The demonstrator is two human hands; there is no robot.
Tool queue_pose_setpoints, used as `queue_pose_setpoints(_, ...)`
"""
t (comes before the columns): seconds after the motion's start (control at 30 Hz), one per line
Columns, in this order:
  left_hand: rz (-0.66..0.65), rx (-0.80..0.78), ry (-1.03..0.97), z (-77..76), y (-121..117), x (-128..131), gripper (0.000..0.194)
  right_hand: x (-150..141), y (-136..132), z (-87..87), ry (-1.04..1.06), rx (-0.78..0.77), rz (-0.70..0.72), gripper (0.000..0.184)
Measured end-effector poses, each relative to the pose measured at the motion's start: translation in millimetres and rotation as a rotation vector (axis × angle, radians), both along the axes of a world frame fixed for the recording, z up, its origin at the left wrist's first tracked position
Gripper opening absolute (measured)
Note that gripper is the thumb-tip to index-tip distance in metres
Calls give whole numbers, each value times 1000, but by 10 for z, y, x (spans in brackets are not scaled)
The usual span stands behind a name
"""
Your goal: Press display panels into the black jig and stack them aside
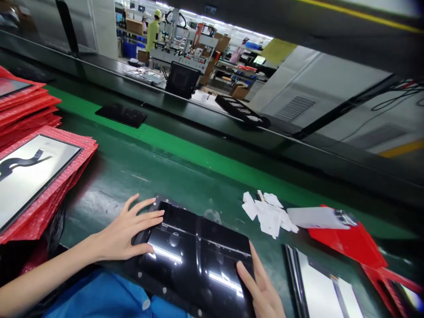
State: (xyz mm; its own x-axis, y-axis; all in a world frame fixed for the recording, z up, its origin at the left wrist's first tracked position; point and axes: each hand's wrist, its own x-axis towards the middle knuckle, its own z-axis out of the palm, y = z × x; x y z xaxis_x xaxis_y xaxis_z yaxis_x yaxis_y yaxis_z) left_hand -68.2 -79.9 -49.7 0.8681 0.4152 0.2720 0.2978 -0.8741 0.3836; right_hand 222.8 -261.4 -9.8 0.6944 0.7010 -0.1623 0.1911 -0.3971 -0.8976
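In front of me, over the table's near edge, is a glossy black screen panel that reflects the ceiling lights. It lies on a dark plate with several pale round dots along its rim. My left hand rests flat at the panel's left end, fingers spread and tips on the surface. At the right end my right hand grips the panel's edge, thumb on top and the other fingers down the side, partly hidden.
Red bubble-wrap sleeves with a screen on top are stacked at left. Torn white paper, a clipboard, a red sheet and silvery panels lie at right. Another black panel lies farther back.
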Motion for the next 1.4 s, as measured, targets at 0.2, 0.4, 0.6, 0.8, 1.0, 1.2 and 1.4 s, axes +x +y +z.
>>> queue_pose_setpoints(0.2, 11, -61, -42, -42, -11, 6, 66, 18, 58, -9, 61, -5, -20, 79)
queue_pose_setpoints(0.4, 20, -98, -74, -26, -24, -2, 66, 68, 53, -97, 119, -36, -9, 80)
queue_pose_setpoints(0.6, 19, -116, -94, -39, -22, -10, 65, 116, 5, -187, 84, -61, 12, 80)
queue_pose_setpoints(0.8, 18, -120, -68, -41, -32, -9, 64, 75, 3, -188, 84, -66, -21, 80)
queue_pose_setpoints(1.0, 141, -183, -106, -112, -12, -11, 54, -5, 18, -90, 91, -104, -44, 82)
queue_pose_setpoints(1.2, 83, -254, -17, -131, -24, -5, 50, -23, 5, -137, 112, -154, -144, 86)
queue_pose_setpoints(1.4, 41, -187, 17, -77, -52, 10, 47, -134, -11, -69, 83, -112, -116, 83)
